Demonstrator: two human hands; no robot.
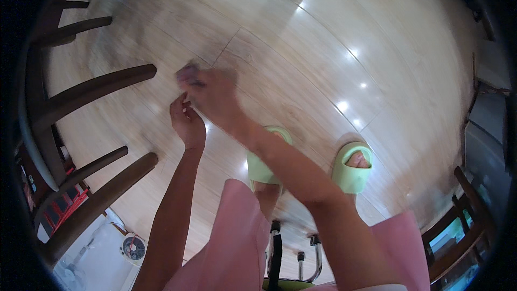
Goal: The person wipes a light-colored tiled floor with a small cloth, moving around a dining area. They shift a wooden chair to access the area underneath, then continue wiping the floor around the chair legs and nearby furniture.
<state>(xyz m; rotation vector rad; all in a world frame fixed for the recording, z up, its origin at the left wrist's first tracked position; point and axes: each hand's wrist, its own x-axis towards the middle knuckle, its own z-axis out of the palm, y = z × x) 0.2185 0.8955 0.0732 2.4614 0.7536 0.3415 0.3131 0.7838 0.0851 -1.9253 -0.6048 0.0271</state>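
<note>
My right hand reaches forward and to the left over the wood-look floor, blurred by motion. At its fingers is a small dark, purplish thing, too blurred to name; the hand appears closed on it. Just below and to the left, my left hand is raised with its fingers bent and the fingertips close together. Whether anything thin lies between those fingertips cannot be made out. The two hands are close to each other, and whether they touch is unclear.
Dark wooden furniture legs stick out from the left. Green slippers are on my feet below. Chrome chair legs stand behind them. A round fan is at the lower left, a dark wooden chair at the lower right.
</note>
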